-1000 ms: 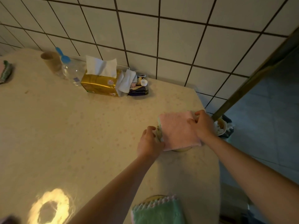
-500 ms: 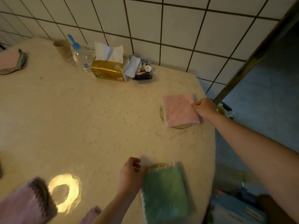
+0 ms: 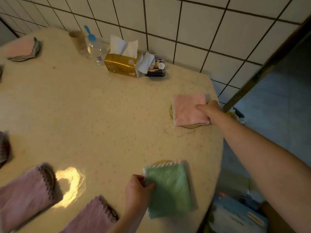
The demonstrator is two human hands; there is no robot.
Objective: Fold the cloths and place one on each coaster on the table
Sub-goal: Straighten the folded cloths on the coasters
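My right grip point(image 3: 207, 109) presses the folded pink cloth point(image 3: 189, 109) onto its coaster point(image 3: 190, 126); my left grip point(image 3: 137, 188) pinches the green cloth point(image 3: 170, 190) beside it, over another coaster point(image 3: 162, 162). Both look placed; only straightening remains here.

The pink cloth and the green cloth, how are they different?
The pink cloth lies farther away under the right hand; the green cloth lies nearer, touched by the left hand. Pink looks squarer, green longer. Pink's scalloped trim runs down its left edge; green's runs along its far edge. Both are folded, each on a coaster.
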